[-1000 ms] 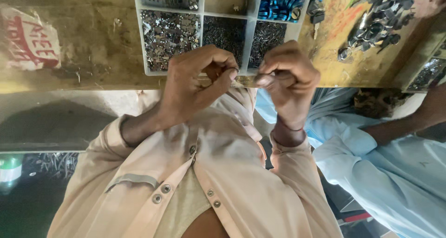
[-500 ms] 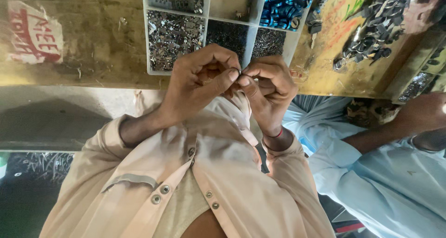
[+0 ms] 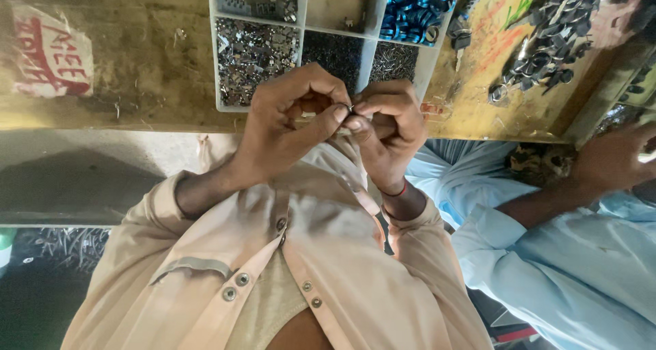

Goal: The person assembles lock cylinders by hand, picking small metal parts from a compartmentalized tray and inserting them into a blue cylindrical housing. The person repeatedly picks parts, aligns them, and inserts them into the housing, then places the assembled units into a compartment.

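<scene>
My left hand (image 3: 290,128) and right hand (image 3: 386,128) pinch tiny silvery metal part (image 3: 348,109) together (mid-fitting, I judge) near grey compartmented plastic tray (image 3: 304,22) on worn wooden counter (image 3: 137,56); next calls for steady fingertip pressure.

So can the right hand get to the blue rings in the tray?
Probably yes. The blue rings lie just beyond the right hand, uncovered, with nothing between. But it and the left hand pinch a small metal part together, so its fingers are occupied.
</scene>
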